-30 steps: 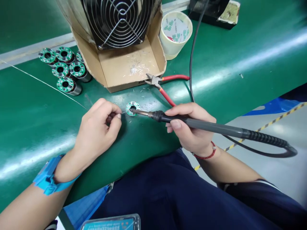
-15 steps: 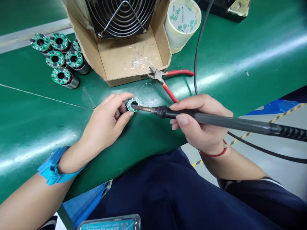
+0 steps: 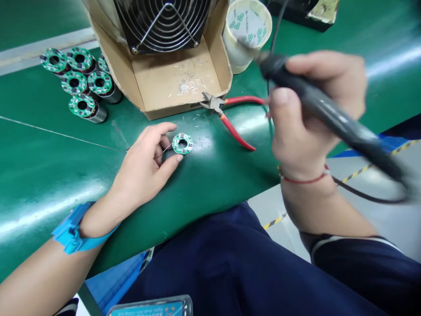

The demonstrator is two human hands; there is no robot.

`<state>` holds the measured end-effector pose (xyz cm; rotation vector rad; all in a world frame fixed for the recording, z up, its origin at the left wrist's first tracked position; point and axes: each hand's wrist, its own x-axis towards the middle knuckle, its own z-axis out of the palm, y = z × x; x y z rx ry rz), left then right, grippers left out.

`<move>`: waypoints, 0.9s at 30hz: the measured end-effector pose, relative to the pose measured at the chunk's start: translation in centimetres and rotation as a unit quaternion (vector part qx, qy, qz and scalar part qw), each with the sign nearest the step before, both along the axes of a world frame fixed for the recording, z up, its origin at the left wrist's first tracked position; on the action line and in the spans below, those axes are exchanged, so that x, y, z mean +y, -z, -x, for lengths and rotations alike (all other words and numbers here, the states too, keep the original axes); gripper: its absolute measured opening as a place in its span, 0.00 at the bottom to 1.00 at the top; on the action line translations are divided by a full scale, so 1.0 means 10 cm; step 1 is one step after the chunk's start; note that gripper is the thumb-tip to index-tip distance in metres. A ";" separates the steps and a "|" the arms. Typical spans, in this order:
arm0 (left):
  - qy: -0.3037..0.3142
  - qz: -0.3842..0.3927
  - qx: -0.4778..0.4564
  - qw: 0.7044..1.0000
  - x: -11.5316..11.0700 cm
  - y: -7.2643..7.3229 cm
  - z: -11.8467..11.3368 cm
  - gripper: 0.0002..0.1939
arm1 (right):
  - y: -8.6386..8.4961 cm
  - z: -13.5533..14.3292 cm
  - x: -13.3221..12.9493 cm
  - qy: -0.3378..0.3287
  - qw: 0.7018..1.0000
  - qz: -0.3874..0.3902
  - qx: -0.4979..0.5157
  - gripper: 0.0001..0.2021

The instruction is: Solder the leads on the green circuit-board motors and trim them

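On green mat, ring board [image 3: 182,144] between curled-apart left fingers [image 3: 169,163], right hand [image 3: 305,127] gripping soldering iron [image 3: 332,115].

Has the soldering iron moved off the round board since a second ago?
Yes. The soldering iron in the right hand has lifted up and right, off the round board, toward the tape roll.

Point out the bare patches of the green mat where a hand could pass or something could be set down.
Bare green mat spreads left of the left hand, below the thin solder wire. Another bare stretch lies far right, beyond the right hand holding the black soldering iron. It is crowded around the brown cardboard box, grouped green-topped coils, red-handled cutters and small round green circuit board.
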<state>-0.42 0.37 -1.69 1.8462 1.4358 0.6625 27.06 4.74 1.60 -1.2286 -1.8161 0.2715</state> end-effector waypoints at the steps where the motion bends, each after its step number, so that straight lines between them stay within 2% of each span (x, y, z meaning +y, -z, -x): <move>1: -0.003 -0.002 0.001 1.000 0.00 0.01 0.00 0.28 | 0.03 -0.07 0.12 -0.015 0.996 -0.009 -0.084 0.18; 2: -0.004 -0.007 0.008 1.000 0.00 0.01 -0.01 0.31 | 0.07 -0.13 0.22 -0.045 0.991 0.000 -0.124 0.22; 4: 0.008 -0.021 0.040 0.999 0.00 0.02 -0.02 0.31 | 0.16 -0.23 0.35 -0.077 0.990 0.062 -0.102 0.19; 7: 0.033 -0.029 0.083 0.996 0.02 0.02 -0.05 0.25 | 0.32 -0.31 0.34 -0.078 0.990 0.073 -0.090 0.16; 8: 0.034 -0.026 0.084 0.996 0.02 0.01 -0.06 0.22 | 0.37 -0.31 0.30 -0.090 0.988 0.062 -0.108 0.21; 11: 0.009 0.001 0.068 0.998 0.03 -0.01 -0.07 0.20 | 0.51 -0.32 0.18 -0.124 0.970 0.060 -0.198 0.51; 12: 0.000 0.013 0.059 0.998 0.02 -0.02 -0.07 0.20 | 0.54 -0.32 0.15 -0.121 0.963 0.067 -0.230 0.52; 13: -0.008 0.023 0.048 0.999 0.02 -0.02 -0.08 0.19 | 0.55 -0.32 0.13 -0.111 0.958 0.072 -0.254 0.46; 15: -0.018 0.031 0.026 0.999 0.00 -0.04 -0.08 0.18 | 0.54 -0.33 0.10 -0.092 0.956 0.073 -0.268 0.26; 17: -0.025 0.023 0.010 0.999 -0.02 -0.06 -0.08 0.17 | 0.50 -0.32 0.06 -0.094 0.963 0.057 -0.248 0.14; 19: -0.029 0.014 0.008 0.999 -0.03 -0.08 -0.09 0.16 | 0.44 -0.29 0.00 -0.108 0.969 0.038 -0.221 0.11; 21: -0.031 0.004 0.012 0.999 -0.04 -0.09 -0.10 0.15 | 0.38 -0.24 -0.08 -0.132 0.967 0.013 -0.216 0.13; 24: -0.029 -0.022 0.024 0.999 -0.06 -0.11 -0.11 0.15 | 0.27 -0.16 -0.16 -0.184 0.948 -0.004 -0.261 0.17; 27: -0.024 -0.050 0.042 0.998 -0.09 -0.12 -0.10 0.16 | 0.18 -0.14 -0.17 -0.215 0.923 0.019 -0.318 0.19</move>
